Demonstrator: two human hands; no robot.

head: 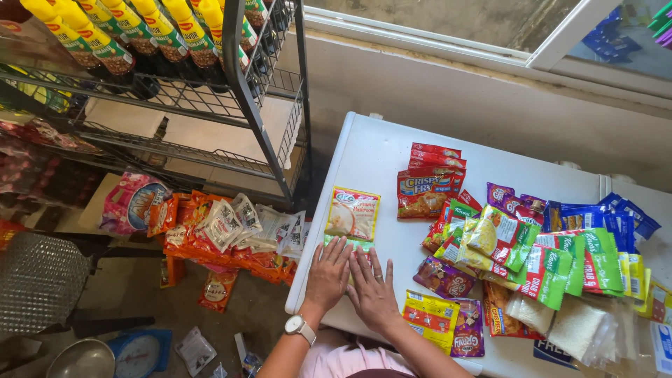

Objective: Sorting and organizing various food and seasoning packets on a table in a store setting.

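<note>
Both hands flat, fingers open, gripping nothing: left hand (pixel 327 274) and right hand (pixel 372 292) press a green packet (pixel 352 244). Yellow soup packet (pixel 352 213) lies just beyond the fingertips on the white table (pixel 371 150).

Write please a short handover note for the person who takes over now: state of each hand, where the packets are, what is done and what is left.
Left hand: flat, palm down on a green-edged packet at the near edge of the white table; it grips nothing.
Right hand: flat beside the left, on the same packet.
Just above them lies a yellow and green sachet.
Done: red packets lie stacked in an overlapping row.
Left: a mixed heap of green, purple, blue and yellow sachets on the right, unsorted.
</note>
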